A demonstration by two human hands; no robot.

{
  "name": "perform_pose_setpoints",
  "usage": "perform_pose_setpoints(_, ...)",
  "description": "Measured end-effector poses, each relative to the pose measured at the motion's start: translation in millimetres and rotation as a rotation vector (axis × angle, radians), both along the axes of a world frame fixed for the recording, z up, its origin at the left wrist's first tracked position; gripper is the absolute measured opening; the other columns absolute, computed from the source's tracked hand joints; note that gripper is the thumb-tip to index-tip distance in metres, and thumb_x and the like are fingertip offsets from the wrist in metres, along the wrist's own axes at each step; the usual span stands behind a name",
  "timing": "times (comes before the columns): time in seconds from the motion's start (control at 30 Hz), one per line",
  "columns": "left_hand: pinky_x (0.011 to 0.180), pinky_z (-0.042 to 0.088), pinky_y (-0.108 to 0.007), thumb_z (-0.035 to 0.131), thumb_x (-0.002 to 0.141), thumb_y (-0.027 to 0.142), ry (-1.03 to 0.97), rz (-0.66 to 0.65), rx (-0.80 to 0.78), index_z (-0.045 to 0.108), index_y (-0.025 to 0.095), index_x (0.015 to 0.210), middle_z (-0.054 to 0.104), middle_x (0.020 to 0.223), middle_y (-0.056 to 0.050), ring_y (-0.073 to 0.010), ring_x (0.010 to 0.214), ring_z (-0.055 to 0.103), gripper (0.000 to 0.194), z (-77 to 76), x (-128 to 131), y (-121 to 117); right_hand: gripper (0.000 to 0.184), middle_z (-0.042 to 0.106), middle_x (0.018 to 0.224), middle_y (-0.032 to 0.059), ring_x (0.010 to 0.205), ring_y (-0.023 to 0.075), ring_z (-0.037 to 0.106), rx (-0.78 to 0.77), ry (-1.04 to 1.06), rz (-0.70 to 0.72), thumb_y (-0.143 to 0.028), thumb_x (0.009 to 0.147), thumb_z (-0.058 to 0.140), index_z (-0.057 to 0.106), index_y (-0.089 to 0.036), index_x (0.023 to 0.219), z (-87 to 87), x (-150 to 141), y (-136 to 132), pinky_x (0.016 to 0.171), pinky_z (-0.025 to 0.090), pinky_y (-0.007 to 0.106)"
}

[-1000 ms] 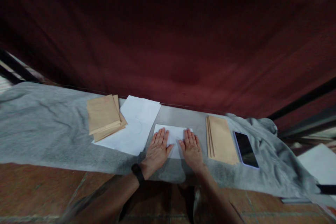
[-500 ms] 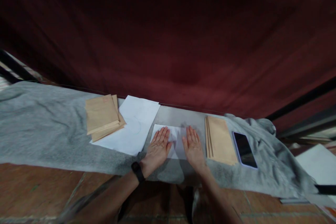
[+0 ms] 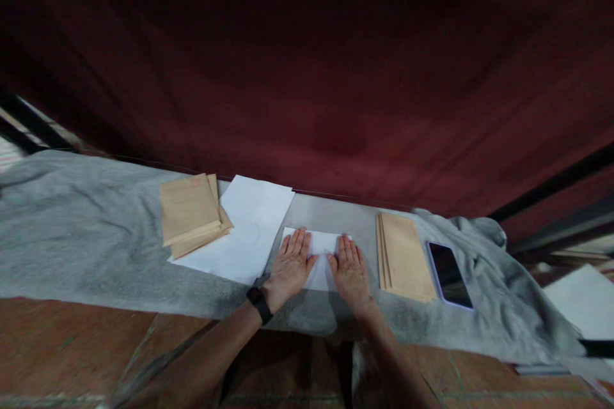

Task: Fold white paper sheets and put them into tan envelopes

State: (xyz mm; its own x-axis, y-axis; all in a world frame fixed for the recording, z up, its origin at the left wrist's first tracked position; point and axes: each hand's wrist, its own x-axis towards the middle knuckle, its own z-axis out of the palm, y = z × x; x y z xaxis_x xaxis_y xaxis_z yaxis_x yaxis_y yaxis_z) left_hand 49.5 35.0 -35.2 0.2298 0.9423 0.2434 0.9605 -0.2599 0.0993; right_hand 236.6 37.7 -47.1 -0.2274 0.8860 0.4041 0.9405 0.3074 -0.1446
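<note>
A folded sheet of white paper lies flat in front of me, partly hidden beneath both palms. On its left part rests my left hand, fingers straight and pointing away from me, a black band on the wrist. My right hand lies flat over the right part, its fingers also stretched out. The two thumbs point toward each other with a strip of paper showing between them. Neither hand grips anything.
To the left, larger white sheets lie partly under a pile of brown envelopes. On the right are more brown envelopes and a phone in a lilac case. Grey cloth covers the bench; a dark red curtain hangs behind.
My right hand has shifted slightly left across the paper, closer to my left hand. My left hand stays pressed on the paper almost in the same spot.
</note>
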Motion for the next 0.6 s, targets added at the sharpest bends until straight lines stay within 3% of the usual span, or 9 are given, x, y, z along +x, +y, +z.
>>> perform_pose_setpoints(0.13, 0.123, 0.025, -0.049, 0.029, 0.103, 0.05, 0.016, 0.012, -0.001, 0.035, 0.009, 0.154, 0.037, 0.16, -0.018, -0.0277, 0.152, 0.029, 0.066, -0.1, -4, -3, 0.053, 0.058, 0.142, 0.023, 0.129, 0.032, 0.056, -0.024, 0.068, -0.092, -0.036, 0.101, 0.039, 0.052, -0.006, 0.143, 5.5, 22, 5, 0.106, 0.043, 0.047)
perform_pose_setpoints(0.27, 0.123, 0.024, -0.049, 0.03, 0.103, 0.051, 0.025, 0.009, -0.024, 0.038, 0.007, 0.153, 0.036, 0.16, -0.019, -0.0294, 0.152, 0.028, 0.067, 0.9, -4, -4, 0.044, 0.073, 0.112, 0.0165, 0.097, 0.0267, 0.07, -0.147, 0.227, -0.189, -0.031, 0.096, 0.043, 0.064, -0.013, 0.129, 15.1, 41, 12, 0.087, 0.052, 0.038)
perform_pose_setpoints(0.37, 0.123, 0.024, -0.05, 0.031, 0.103, 0.05, 0.03, 0.017, -0.031, 0.039, 0.006, 0.152, 0.035, 0.16, -0.019, -0.0305, 0.152, 0.027, 0.067, 2.2, -2, -4, 0.038, 0.076, 0.095, 0.0118, 0.086, 0.025, 0.072, -0.238, 0.328, -0.203, -0.031, 0.094, 0.044, 0.071, -0.016, 0.116, 18.9, 46, 15, 0.078, 0.053, 0.034)
perform_pose_setpoints(0.6, 0.122, 0.025, -0.05, 0.033, 0.103, 0.048, 0.037, 0.014, -0.031, 0.041, 0.005, 0.151, 0.037, 0.159, -0.02, -0.0315, 0.15, 0.031, 0.065, 4.7, 0, -4, 0.026, 0.076, 0.077, 0.0048, 0.075, 0.0226, 0.072, -0.389, 0.434, -0.15, -0.031, 0.09, 0.052, 0.073, -0.021, 0.101, 20.3, 47, 15, 0.068, 0.05, 0.029)
